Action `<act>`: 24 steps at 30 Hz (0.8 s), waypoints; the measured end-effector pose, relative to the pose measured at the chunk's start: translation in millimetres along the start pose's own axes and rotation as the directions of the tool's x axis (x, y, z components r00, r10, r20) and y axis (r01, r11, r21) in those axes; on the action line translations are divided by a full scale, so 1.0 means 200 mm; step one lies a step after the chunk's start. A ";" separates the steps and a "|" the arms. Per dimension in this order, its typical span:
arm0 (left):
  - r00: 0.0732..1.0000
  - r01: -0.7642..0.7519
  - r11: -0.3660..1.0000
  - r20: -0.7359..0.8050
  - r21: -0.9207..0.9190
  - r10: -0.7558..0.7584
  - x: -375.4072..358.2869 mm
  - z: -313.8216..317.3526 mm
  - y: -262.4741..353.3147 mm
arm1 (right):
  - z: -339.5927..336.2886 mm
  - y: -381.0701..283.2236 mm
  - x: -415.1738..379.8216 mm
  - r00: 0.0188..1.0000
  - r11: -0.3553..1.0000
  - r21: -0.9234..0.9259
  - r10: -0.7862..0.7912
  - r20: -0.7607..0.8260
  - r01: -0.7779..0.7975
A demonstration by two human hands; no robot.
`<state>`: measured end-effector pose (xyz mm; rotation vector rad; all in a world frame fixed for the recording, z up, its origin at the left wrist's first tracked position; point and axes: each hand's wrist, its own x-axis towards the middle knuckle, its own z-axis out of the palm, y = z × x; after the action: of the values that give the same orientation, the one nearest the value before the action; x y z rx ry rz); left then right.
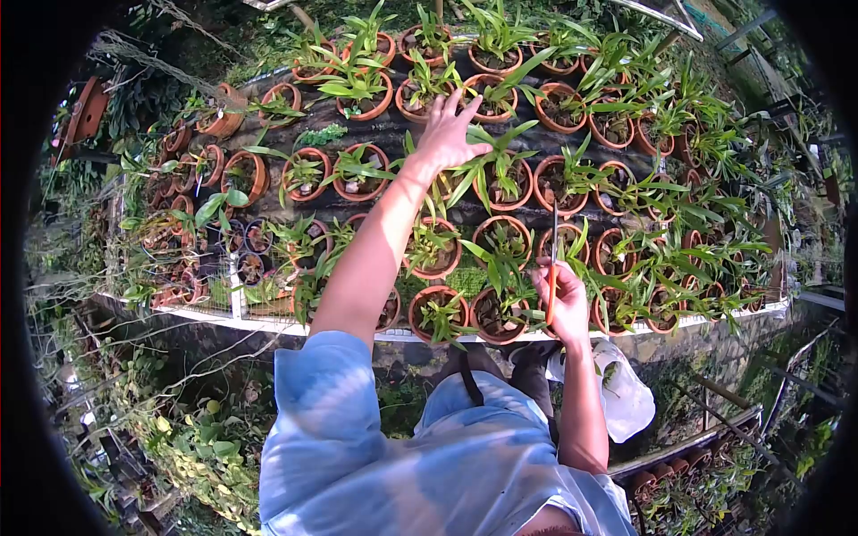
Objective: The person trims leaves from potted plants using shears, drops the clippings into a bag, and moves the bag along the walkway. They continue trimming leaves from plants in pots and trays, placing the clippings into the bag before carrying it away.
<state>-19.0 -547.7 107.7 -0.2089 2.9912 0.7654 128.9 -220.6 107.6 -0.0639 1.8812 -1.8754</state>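
My left hand [449, 136] reaches far over the rows of pots with its fingers spread and nothing in it. Its fingertips lie right at the rims of two clay pots, one holding a leafy plant [432, 82]. Near the front edge, my right hand [565, 308] is closed around the orange handles of a pair of scissors [552, 286], whose blade points up and away from me. Close to that hand sits a clay pot [500, 319] with a strappy green plant.
Many terracotta pots with long-leaved plants stand in rows on a dark-covered bench with a white front edge [268, 323]. At the left, several pots [246, 179] lie tilted. A white plastic bag [626, 397] hangs by my right side. Wooden rails [688, 438] stand at lower right.
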 end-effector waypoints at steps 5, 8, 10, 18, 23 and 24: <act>0.923 -0.081 0.974 0.352 -0.213 0.154 0.07 0.20 -0.07 | 0.09 0.02 0.10 1.000 0.999 -0.032 -0.030 -0.003 0.030; 0.958 -0.201 0.954 0.157 -0.221 0.238 -0.02 0.38 -0.11 | 0.10 0.05 0.10 0.999 0.998 -0.048 -0.036 0.007 0.036; 0.962 -0.230 0.942 0.090 -0.246 0.259 -0.08 0.39 -0.10 | 0.09 0.07 0.10 1.000 0.999 -0.041 -0.021 0.021 0.022; 0.979 -0.197 0.933 -0.008 -0.300 0.204 -0.27 0.37 -0.11 | 0.08 0.05 0.08 0.999 0.999 -0.007 0.041 0.009 -0.041; 0.988 -0.145 0.968 0.024 -0.204 0.153 -0.41 0.37 -0.17 | 0.05 0.08 0.04 0.999 0.999 0.007 0.033 -0.026 -0.033; 0.984 -0.178 0.960 -0.039 -0.217 0.173 -0.46 0.35 -0.16 | 0.05 0.08 0.03 0.999 1.000 0.013 0.019 -0.026 -0.019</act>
<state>76.8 -531.0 37.3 0.0439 2.9679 1.1199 131.1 -230.8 91.1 -0.0175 1.8803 -1.8845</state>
